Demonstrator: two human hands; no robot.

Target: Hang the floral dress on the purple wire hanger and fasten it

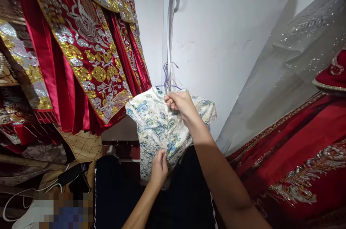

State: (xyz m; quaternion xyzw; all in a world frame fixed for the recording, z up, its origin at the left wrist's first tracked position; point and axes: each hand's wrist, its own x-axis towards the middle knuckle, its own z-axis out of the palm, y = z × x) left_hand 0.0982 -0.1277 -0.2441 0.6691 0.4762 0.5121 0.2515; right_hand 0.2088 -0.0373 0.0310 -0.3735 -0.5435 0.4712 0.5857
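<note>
A small cream dress with a blue and yellow flower print [151,122] hangs on a purple wire hanger [165,75] in front of a white wall. My right hand [180,104] pinches the fabric at the dress collar, just under the hanger hook. My left hand [159,168] grips the lower front of the same dress, bunching the cloth.
Red satin garments with gold and silver embroidery [83,52] hang at the left. More red embroidered cloth [292,157] and a grey sequinned fabric [297,52] fill the right. Dark cloth [121,193] lies below the dress. A white cable [16,200] trails at the lower left.
</note>
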